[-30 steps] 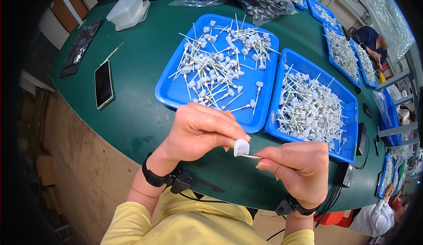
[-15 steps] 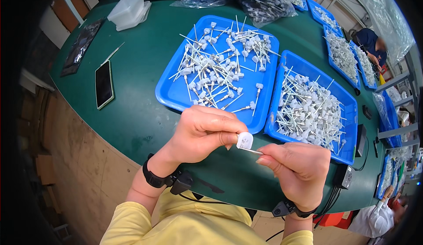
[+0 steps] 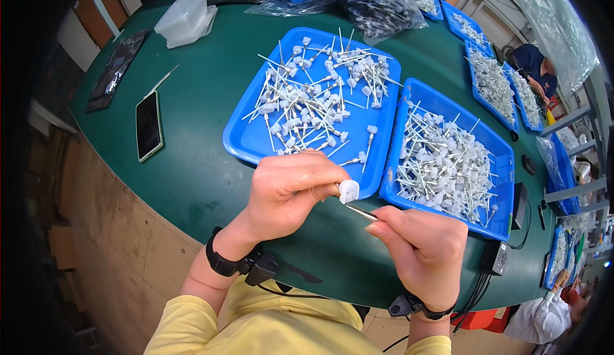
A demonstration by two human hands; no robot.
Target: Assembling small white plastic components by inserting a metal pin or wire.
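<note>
My left hand is closed, thumb and forefinger pinching a small white plastic piece with a rounded, flat head. Between the fingertips of my right hand is a slim metal tool with a pointed tip; most of it is hidden in the hand. Its tip lies just under the white piece, and whether they touch I cannot tell. Beyond my hands, a blue tray carries scattered white-headed parts with thin metal stems. To its right, a second blue tray is heaped with similar parts.
On the green table at left lie a phone, a thin pointed tool and a black plastic packet. White tubs and filled bags stand farther back. A black box with cables is near my right wrist. Other people work at right.
The metal tool has drawn slightly back from the white piece, its tip now showing below it. Both hands have shifted slightly left, and the white piece has turned a little.
</note>
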